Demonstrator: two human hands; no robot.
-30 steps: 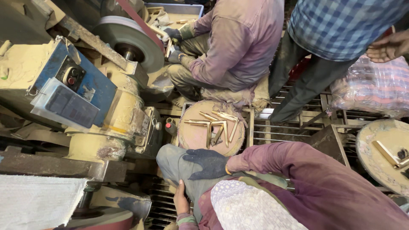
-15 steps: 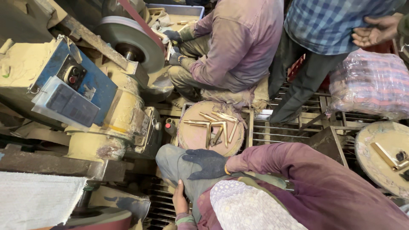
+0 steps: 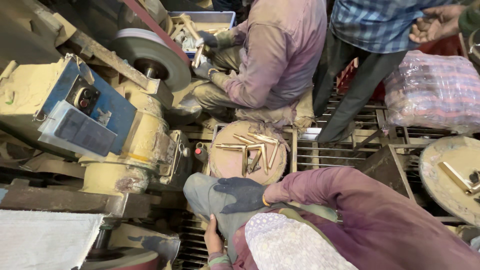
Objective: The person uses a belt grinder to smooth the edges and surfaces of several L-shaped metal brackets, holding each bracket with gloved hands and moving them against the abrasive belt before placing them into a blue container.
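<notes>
1. Head view shows your right hand [image 3: 242, 194], in a dark glove, lying flat and loosely spread on your grey-trousered knee [image 3: 210, 192]; it grips nothing.
2. Your left hand [image 3: 212, 236] is bare and sits lower on the same leg, fingers curled against the cloth, with nothing else in its grasp.
3. Nearest to your hands are the brass pieces [image 3: 252, 147], angled and bar-shaped, lying loose on a round dusty pink disc [image 3: 227, 165]. They lie just beyond your gloved hand, apart from it and untouched.
4. Left of the disc stands a yellow, grime-caked grinding machine [image 3: 130, 150] with a blue control box [image 3: 87, 107] and a grey wheel [image 3: 152, 57] near its top.
5. Beyond the disc a seated person in a faded purple shirt [image 3: 280, 55] holds a brass piece up close to the wheel with gloved hands.
6. Right of that person, someone in a checked shirt [image 3: 375, 20] stands on the metal grate floor [image 3: 345, 140], an open hand held out.
7. Further right lies a clear plastic-wrapped bundle [image 3: 432, 92], and below it a second round disc [image 3: 442, 180] carrying a brass bar [image 3: 455, 176].
</notes>
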